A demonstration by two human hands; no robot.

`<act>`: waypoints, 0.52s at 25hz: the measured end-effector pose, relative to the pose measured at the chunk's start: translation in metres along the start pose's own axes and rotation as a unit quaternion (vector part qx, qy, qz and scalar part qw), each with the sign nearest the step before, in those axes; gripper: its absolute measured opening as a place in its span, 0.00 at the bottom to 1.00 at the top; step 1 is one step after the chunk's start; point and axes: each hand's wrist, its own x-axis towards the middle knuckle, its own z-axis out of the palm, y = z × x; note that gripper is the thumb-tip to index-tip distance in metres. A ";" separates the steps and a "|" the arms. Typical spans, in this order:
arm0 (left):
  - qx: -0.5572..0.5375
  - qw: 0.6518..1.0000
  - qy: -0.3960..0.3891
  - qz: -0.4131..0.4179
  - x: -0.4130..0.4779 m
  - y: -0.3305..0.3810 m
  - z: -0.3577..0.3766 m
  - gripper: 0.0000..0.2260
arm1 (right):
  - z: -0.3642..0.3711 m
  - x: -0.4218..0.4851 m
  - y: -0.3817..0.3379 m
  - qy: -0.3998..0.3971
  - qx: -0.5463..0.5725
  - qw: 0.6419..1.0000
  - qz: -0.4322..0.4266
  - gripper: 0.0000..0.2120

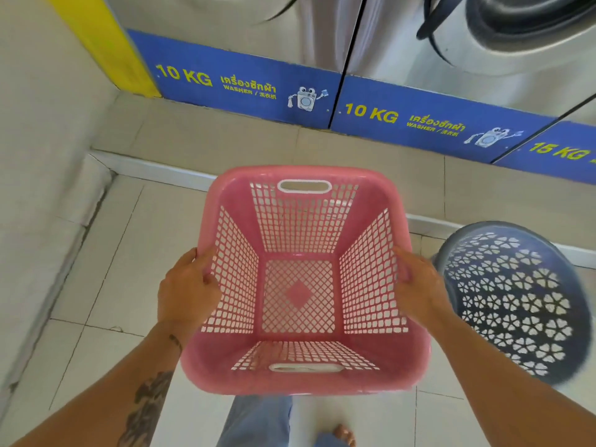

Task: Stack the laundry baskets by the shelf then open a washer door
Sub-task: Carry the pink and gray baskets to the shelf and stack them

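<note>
Leg and foot: a leg in pale blue denim point(258, 421) and a bare foot point(344, 434) show at the near edge, below the basket, on the floor.
Left forearm: bare and tattooed point(148, 411), reaching in from the near left corner.
Left hand: the left hand point(187, 291) is closed on the left rim of the basket, thumb inside against the mesh wall, fingers wrapped under the rim outside.
Right hand: the right hand point(419, 287) grips the right rim the same way, thumb inside the wall, fingers out of sight behind it.
Held basket: a pink, square, plastic laundry basket with lattice walls and a lattice bottom point(300, 285), held between both hands above the floor, mouth towards the camera, empty; slot handles show in its near and far walls.
Second basket: a dark grey, round, plastic laundry basket pierced with flower-shaped holes point(516, 301), just beside the pink one on the right, blurred; whether the two touch I cannot tell.
Floor: pale square tiles point(106, 253), with a low white step point(151, 167) across the far side.
Left wall: a plain pale wall point(35, 124) runs along the left.
Washers: stainless-steel front-loading washers point(325, 30) stand along the far side, door rims cut off by the top edge.
Base panels: blue strips point(245, 79) under the machines read "10 KG" and "WASHER"; a far right one reads "15 KG".
Yellow panel: a yellow strip point(103, 40) stands at the far left, beside the first washer.
</note>
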 end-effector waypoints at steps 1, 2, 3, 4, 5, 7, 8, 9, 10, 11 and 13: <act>-0.009 1.000 0.021 -0.009 -0.021 0.004 -0.020 0.17 | -0.017 -0.016 -0.009 0.008 -0.007 1.000 -0.027 0.31; -0.015 0.999 0.043 -0.020 -0.043 0.008 -0.037 0.16 | -0.033 -0.031 -0.017 0.017 -0.017 0.998 -0.058 0.30; -0.019 0.997 0.063 -0.031 -0.066 0.011 -0.053 0.15 | -0.048 -0.048 -0.024 0.026 -0.029 0.996 -0.086 0.30; -0.023 0.995 0.084 -0.043 -0.091 0.015 -0.069 0.14 | -0.063 -0.067 -0.031 0.038 -0.035 0.992 -0.116 0.30; -0.031 0.992 0.107 -0.056 -0.117 0.019 -0.082 0.13 | -0.076 -0.086 -0.034 0.047 -0.039 0.988 -0.143 0.31; -0.052 0.982 0.160 -0.087 -0.182 0.030 -0.112 0.14 | -0.101 -0.134 -0.034 0.056 -0.051 0.975 -0.209 0.32; -0.057 0.977 0.178 -0.098 -0.208 0.033 -0.123 0.15 | -0.109 -0.150 -0.034 0.059 -0.051 0.970 -0.229 0.32; -0.062 0.973 0.194 -0.109 -0.233 0.035 -0.132 0.17 | -0.115 -0.165 -0.036 0.062 -0.047 0.967 -0.244 0.32; -0.072 0.966 0.215 -0.128 -0.269 0.038 -0.143 0.17 | -0.123 -0.188 -0.035 0.060 -0.044 0.960 -0.271 0.31; -0.088 0.957 0.234 -0.143 -0.304 0.040 -0.155 0.18 | -0.130 -0.211 -0.035 0.057 -0.042 0.953 -0.296 0.30; -0.117 0.941 0.272 -0.163 -0.375 0.037 -0.175 0.19 | -0.139 -0.256 -0.037 0.049 -0.034 0.938 -0.340 0.30</act>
